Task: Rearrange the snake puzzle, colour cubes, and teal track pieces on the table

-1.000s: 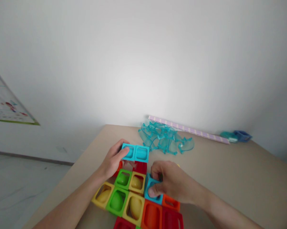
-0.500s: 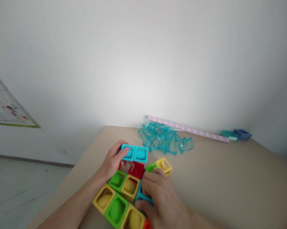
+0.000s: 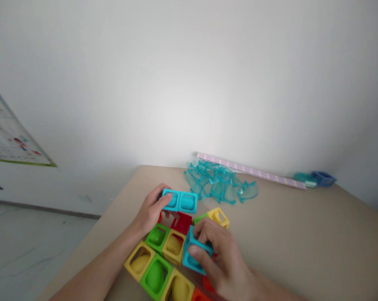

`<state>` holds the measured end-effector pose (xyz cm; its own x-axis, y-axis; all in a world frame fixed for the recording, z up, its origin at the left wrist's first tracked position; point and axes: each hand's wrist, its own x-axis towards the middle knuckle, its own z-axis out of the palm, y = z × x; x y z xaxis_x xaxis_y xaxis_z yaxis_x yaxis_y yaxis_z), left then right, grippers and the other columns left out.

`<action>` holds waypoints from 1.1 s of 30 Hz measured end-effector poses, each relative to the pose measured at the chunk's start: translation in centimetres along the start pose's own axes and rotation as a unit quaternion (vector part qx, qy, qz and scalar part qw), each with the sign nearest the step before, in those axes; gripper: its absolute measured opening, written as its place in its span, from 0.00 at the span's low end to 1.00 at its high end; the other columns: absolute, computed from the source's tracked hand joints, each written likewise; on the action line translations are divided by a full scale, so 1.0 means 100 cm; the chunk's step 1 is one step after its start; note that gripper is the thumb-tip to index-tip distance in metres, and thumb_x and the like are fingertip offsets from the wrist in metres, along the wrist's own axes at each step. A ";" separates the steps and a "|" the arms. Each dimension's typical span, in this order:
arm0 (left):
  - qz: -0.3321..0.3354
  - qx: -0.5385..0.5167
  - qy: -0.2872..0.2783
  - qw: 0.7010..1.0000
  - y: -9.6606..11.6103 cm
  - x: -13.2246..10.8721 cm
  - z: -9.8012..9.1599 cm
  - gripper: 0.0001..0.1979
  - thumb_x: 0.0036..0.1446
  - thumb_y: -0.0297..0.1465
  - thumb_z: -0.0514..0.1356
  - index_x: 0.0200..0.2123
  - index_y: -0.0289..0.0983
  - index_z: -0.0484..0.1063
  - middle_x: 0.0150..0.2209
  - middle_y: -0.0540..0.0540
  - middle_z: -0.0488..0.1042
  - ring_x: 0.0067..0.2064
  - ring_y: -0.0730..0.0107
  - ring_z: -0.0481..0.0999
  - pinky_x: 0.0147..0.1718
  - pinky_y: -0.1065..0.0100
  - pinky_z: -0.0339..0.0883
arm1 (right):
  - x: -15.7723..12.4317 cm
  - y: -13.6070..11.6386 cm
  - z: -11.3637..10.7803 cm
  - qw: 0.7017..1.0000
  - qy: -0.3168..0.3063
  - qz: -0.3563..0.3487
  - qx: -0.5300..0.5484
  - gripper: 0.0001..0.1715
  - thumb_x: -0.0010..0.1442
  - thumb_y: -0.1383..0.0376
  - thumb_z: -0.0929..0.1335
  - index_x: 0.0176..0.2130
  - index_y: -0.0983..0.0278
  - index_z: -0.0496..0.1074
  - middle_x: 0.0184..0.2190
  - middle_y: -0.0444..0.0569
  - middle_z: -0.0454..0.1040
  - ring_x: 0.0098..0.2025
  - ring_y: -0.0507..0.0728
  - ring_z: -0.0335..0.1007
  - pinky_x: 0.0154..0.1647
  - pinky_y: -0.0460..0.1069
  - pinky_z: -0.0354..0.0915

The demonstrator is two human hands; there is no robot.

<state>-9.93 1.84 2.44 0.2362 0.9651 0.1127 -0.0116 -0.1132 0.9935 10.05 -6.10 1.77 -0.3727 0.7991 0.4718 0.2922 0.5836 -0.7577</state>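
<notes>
My left hand (image 3: 154,207) is closed round a joined pair of light-blue hollow blocks (image 3: 187,202), thumb pressed on the left one. In my right hand (image 3: 222,255) is a single blue hollow block (image 3: 190,259), pinched between thumb and fingers. Below and between my hands lie several cubes: a dark red block (image 3: 181,223), a green block (image 3: 157,235), a yellow block (image 3: 173,246), and a nearer row with another green block (image 3: 156,276). A yellow block (image 3: 218,217) beside a partly hidden green one sits behind my right hand. Red blocks show partly under my right hand.
Translucent teal plastic pieces (image 3: 218,182) lie heaped at the back of the table (image 3: 289,242). Behind them a purple striped strip (image 3: 254,171) runs along the wall. At the back right is a dark blue block (image 3: 323,178). A poster (image 3: 13,133) hangs at left.
My right hand has lifted and tilted the blue block, so more of it shows, and red blocks underneath are more exposed. My left hand keeps its hold. The whole view has shifted slightly.
</notes>
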 end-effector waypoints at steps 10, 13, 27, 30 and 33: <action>0.015 -0.008 0.006 1.000 0.003 0.001 0.000 0.10 0.59 0.40 0.57 0.37 0.39 0.66 0.26 0.54 0.70 0.29 0.69 0.74 0.27 0.71 0.66 | 0.000 -0.010 -0.008 0.987 0.085 0.032 0.136 0.08 0.65 0.63 0.63 0.32 0.61 0.62 0.36 0.46 0.69 0.37 0.53 0.65 0.40 0.49 0.61; 0.027 -0.004 0.008 1.000 0.002 0.001 0.000 0.10 0.58 0.39 0.58 0.36 0.38 0.66 0.27 0.53 0.70 0.29 0.70 0.73 0.28 0.72 0.66 | 0.009 -0.020 -0.016 0.993 0.049 0.029 0.107 0.07 0.62 0.63 0.66 0.34 0.61 0.62 0.37 0.46 0.69 0.37 0.54 0.66 0.42 0.49 0.62; 0.006 -0.027 -0.005 1.000 -0.001 0.001 0.002 0.10 0.59 0.39 0.57 0.37 0.38 0.66 0.24 0.53 0.72 0.24 0.67 0.76 0.22 0.71 0.65 | 0.011 -0.006 -0.017 0.945 -0.139 -0.285 -0.082 0.07 0.65 0.74 0.61 0.38 0.66 0.67 0.38 0.52 0.74 0.43 0.53 0.70 0.60 0.53 0.60; 0.005 -0.035 -0.009 0.999 -0.001 0.002 0.002 0.10 0.59 0.39 0.57 0.37 0.38 0.65 0.24 0.52 0.73 0.25 0.66 0.77 0.23 0.72 0.64 | 0.008 -0.010 -0.015 0.944 -0.138 -0.296 -0.053 0.08 0.65 0.74 0.61 0.39 0.67 0.68 0.39 0.54 0.75 0.43 0.54 0.71 0.60 0.54 0.60; 0.000 -0.033 -0.004 0.999 0.000 0.001 0.002 0.11 0.58 0.39 0.57 0.37 0.38 0.65 0.23 0.52 0.73 0.25 0.67 0.77 0.23 0.72 0.65 | 0.004 -0.009 0.000 0.981 -0.049 -0.150 0.112 0.06 0.59 0.70 0.70 0.34 0.63 0.67 0.38 0.50 0.73 0.40 0.53 0.70 0.47 0.49 0.68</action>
<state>-9.68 1.90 2.42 0.2432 0.9635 0.1122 -0.0746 -0.0967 0.9925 9.63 -6.25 2.62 -0.4982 0.5727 0.6510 -0.0403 0.7347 -0.6772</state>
